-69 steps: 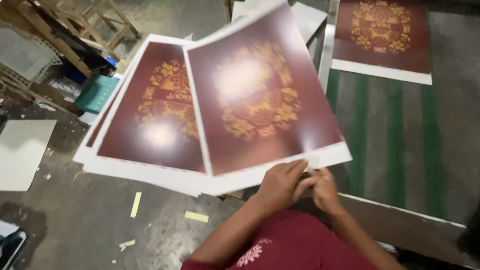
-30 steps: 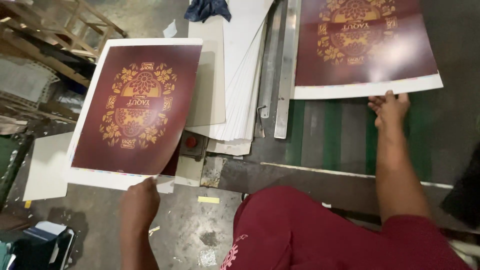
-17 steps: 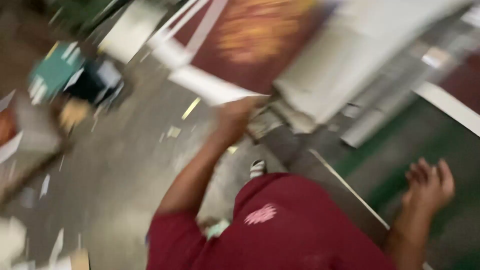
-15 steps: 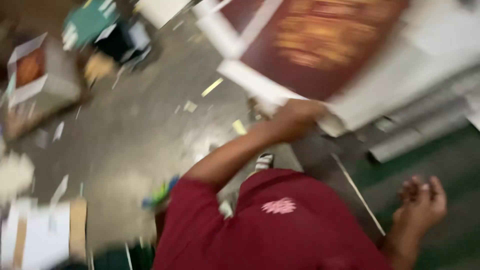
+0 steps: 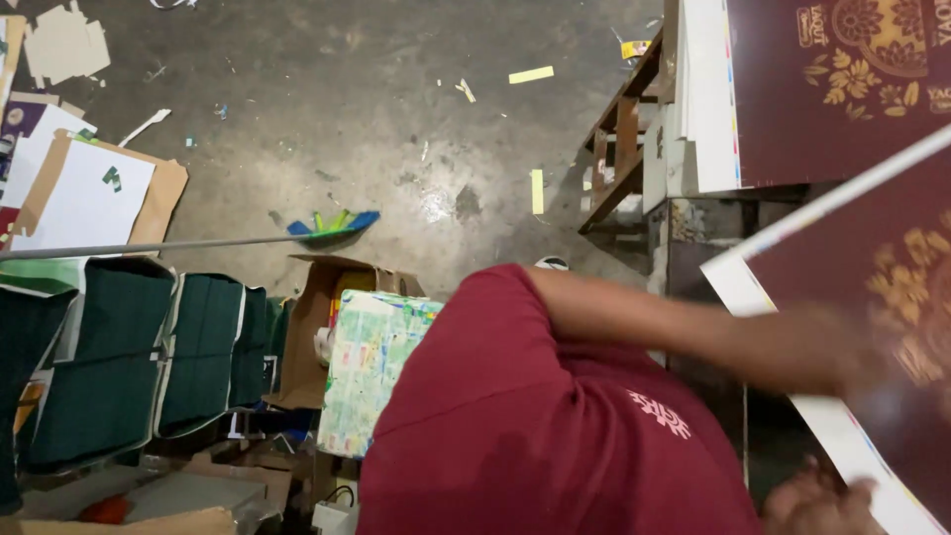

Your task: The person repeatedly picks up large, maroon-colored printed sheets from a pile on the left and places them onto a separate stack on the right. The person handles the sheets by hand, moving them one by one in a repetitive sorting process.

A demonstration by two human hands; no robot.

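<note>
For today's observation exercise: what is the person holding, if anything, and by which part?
The left hand meets a maroon printed sheet with gold ornament near its white-bordered lower edge, but blur hides the grip. The right hand lies at the same white border; whether it grips cannot be told.

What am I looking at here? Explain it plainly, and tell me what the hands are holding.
There is no machine. A person in a dark red shirt wears one camera on the head, so the single picture looks down over their own body.

The left hand reaches across to a large maroon sheet with gold ornament. It is too blurred to tell whether its grip is closed. The right hand shows at the bottom edge, beside the sheet's white margin.

Above, a stack of similar printed sheets lies on a stand next to a wooden frame.

The concrete floor is scattered with paper scraps. At the left are dark green folded pieces and a cardboard box.
</note>
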